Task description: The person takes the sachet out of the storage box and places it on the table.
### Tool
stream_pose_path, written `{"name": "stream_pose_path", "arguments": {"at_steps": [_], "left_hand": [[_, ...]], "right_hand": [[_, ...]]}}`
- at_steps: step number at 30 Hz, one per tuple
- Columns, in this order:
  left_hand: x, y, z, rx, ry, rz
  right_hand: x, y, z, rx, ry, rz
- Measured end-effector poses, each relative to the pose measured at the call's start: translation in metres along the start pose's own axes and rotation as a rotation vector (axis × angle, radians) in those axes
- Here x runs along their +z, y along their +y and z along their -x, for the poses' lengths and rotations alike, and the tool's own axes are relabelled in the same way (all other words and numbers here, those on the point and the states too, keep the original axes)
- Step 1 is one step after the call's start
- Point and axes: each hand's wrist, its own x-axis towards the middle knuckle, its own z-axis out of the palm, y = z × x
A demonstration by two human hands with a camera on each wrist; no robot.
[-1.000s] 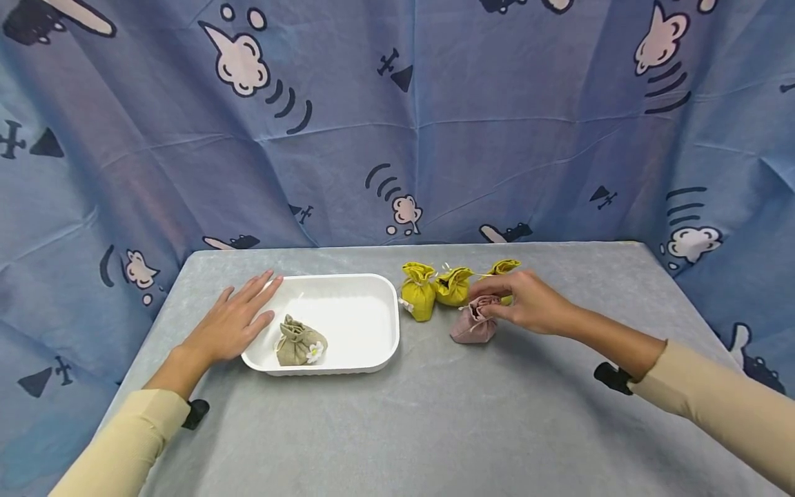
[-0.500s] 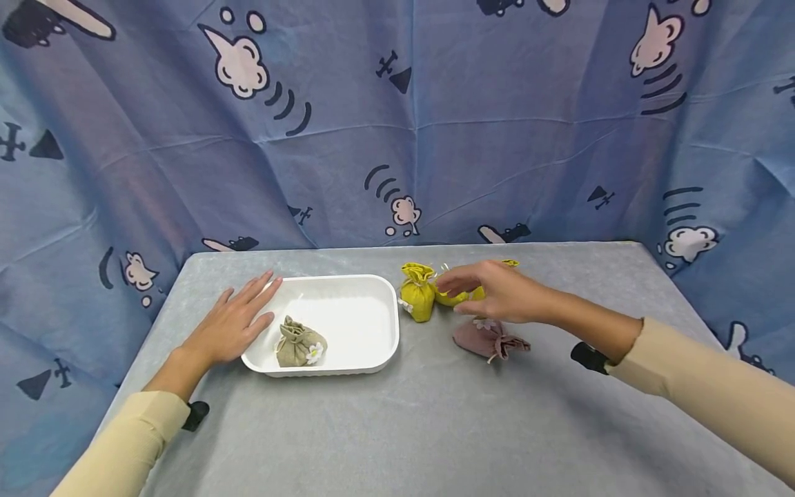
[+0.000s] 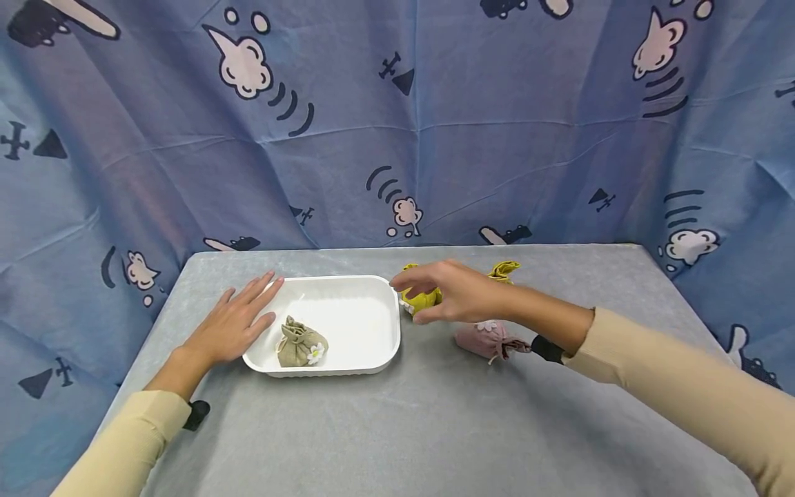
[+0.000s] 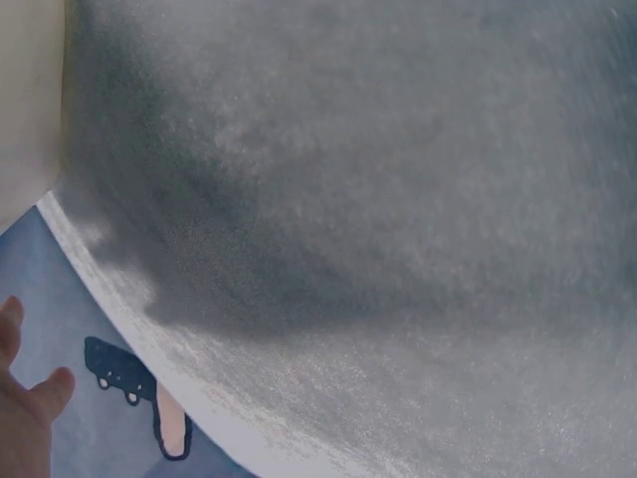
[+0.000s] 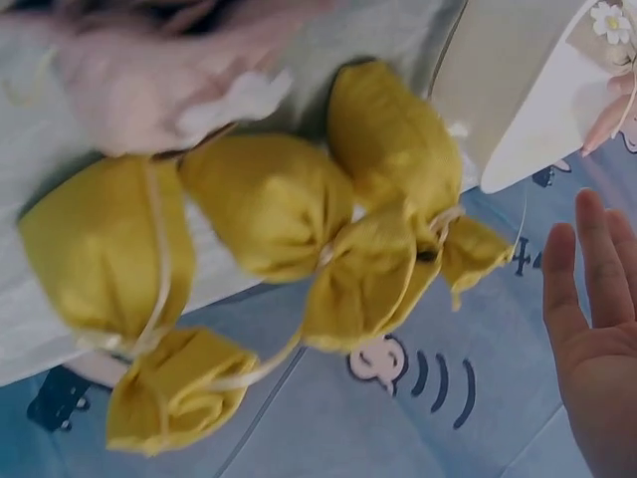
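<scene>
My left hand (image 3: pixel 232 321) rests with spread fingers on the left rim of a white tray (image 3: pixel 357 362). Inside the tray lies a beige drawstring pouch (image 3: pixel 297 345) with a white flower. Thumb and fingers apart, my right hand (image 3: pixel 456 290) is over the leftmost yellow drawstring pouch (image 3: pixel 422 301), beside the tray's right end, partly covering it. The right wrist view shows all three yellow pouches, including the middle pouch (image 5: pixel 269 204) and another pouch (image 5: pixel 109 249), apart from the right hand's fingers (image 5: pixel 602 259). A pink pouch (image 3: pixel 481 339) lies on its side under my right wrist.
All of this stands on a grey cloth-covered table (image 3: pixel 397 428). Behind it hangs a blue printed curtain (image 3: pixel 348 138). The left wrist view shows mostly tabletop (image 4: pixel 398 199) and the table's edge.
My right hand has let go of the pink pouch, which has tipped onto its side, and has moved left to the leftmost yellow pouch. The left hand has stayed at the tray.
</scene>
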Motion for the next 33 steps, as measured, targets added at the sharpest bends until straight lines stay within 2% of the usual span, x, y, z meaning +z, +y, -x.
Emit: {"name": "stream_pose_path", "arguments": {"at_steps": [9,18,24,33], "left_hand": [[0.002,-0.001,0.000,0.009,0.007,0.002],[0.001,-0.001,0.000,0.005,0.000,-0.005],[0.002,-0.001,-0.001,-0.005,-0.010,0.001],[0.000,0.000,-0.001,-0.011,-0.021,0.006]], "right_hand": [[0.025,-0.004,-0.028,-0.062,-0.032,-0.010],[0.045,-0.014,-0.050,-0.129,-0.012,0.010],[0.056,-0.018,-0.063,-0.141,-0.014,-0.011],[0.072,-0.026,-0.084,-0.164,-0.010,0.034]]}}
